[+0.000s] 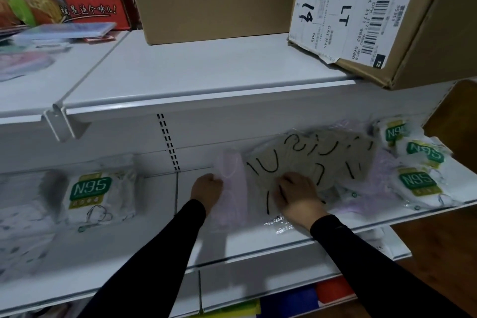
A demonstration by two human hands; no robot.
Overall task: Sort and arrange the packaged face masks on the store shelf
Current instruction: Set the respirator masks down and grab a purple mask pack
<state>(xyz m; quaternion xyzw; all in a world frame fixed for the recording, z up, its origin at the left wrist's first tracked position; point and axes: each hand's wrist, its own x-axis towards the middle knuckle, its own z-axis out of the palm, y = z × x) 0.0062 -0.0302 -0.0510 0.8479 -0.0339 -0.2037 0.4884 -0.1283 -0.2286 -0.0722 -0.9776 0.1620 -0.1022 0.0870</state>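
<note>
Two black sleeves (pixel 160 253) reach onto the white shelf (pixel 258 248): the left hand (pixel 206 188) curls its fingers on the edge of the pink mask pack (pixel 229 188), while the right hand (pixel 296 196) presses bent fingers on the grey masks (pixel 309 160) just right of it, likely squaring the piles apart. Left of the pink pack the shelf lies bare up to an N95 pack (pixel 95 194); more N95 packs (pixel 418 181) crowd the shelf's right end, close to its front lip.

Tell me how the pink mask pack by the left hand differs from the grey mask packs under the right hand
The pink mask pack is one narrow pack lying lengthwise toward the shelf edge; the grey mask packs are several, fanned out and overlapping. The pink one has pale ear loops, the grey ones black loops. The left hand grips the pink pack's edge with curled fingers; the right hand presses flat on the grey ones. Both lie in clear wrap on the same white shelf.
</note>
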